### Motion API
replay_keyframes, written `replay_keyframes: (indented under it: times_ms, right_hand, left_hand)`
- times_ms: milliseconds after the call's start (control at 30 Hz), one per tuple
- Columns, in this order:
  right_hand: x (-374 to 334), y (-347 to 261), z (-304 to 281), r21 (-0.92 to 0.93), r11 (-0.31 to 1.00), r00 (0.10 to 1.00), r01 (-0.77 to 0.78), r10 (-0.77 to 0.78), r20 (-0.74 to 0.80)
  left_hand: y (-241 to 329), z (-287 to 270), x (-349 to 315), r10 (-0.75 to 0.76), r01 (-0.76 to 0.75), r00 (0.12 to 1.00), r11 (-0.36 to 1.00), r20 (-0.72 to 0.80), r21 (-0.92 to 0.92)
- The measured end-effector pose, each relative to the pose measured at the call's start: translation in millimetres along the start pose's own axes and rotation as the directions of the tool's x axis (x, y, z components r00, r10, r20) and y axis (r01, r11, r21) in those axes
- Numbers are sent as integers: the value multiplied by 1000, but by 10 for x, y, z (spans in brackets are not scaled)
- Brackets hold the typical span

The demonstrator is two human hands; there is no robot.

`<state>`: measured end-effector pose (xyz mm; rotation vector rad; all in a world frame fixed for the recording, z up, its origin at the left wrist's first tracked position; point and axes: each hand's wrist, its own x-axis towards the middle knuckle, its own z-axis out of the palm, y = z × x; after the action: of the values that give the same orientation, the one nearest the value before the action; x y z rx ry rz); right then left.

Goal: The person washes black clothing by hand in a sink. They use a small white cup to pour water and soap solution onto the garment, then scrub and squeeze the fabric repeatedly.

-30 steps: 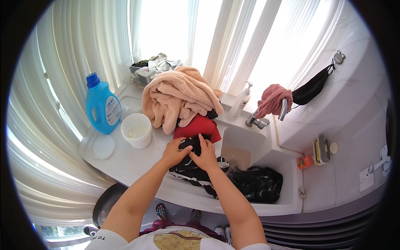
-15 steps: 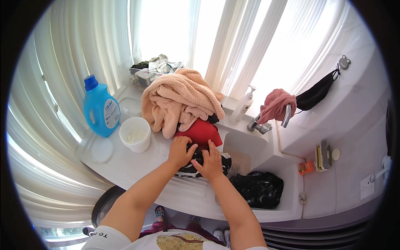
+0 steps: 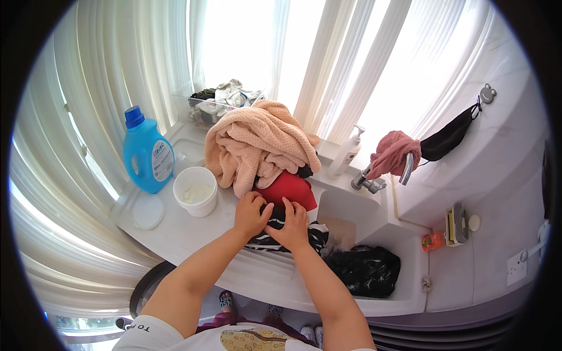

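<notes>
Both hands work side by side on a wet black-and-white patterned garment [image 3: 274, 243] on the white washboard ledge of the sink. My left hand [image 3: 252, 215] is closed on its left part, fingers bent into the fabric. My right hand [image 3: 291, 225] grips the same garment a little to the right, thumb toward the left hand. Just beyond the fingertips lies a red cloth [image 3: 288, 190], partly under a heaped peach waffle-knit towel [image 3: 260, 143]. A black garment [image 3: 366, 270] lies wet and bunched in the sink basin [image 3: 410, 275] to the right.
On the left stand a blue detergent bottle [image 3: 146, 152], a white tub [image 3: 196, 202] and its round lid [image 3: 148, 212]. Behind is a clear bin of clothes [image 3: 225, 99]. A pump bottle [image 3: 346, 153] stands beside the faucet [image 3: 374, 186], which has a pink cloth [image 3: 393, 155] draped over it.
My hands have shifted slightly on the black-and-white garment, the right fingers bending more. The whole view has moved a little; the other things keep their places.
</notes>
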<state>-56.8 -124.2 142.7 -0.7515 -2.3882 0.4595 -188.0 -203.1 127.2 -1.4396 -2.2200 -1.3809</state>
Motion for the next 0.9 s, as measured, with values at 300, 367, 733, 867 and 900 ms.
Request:
replay_keyframes:
  times_ms: [300,367,733,867,900]
  right_hand:
    - [-860,-101,-274,114,873,877,474,-480,27]
    - [-481,34,-77,139,945,948,296,-309,82]
    - [-973,-176,-409,168,890,868,423,-452,206]
    - [-495,-23,-131,62,919,918,390,-394,52]
    - [-285,-101,-152,-37,948,949,315,-314,31]
  left_hand:
    - [323,-543,-892,347,-314,915,933,207,-179]
    - [119,-249,-530,224,-199,968,961,115,-191]
    - [425,-711,-871,461,-362,829,874,316,-325]
    - [167,-309,-411,302,-254,934,937,188,-241]
    - [23,-240,-291,181,-138,954,973,237,-187]
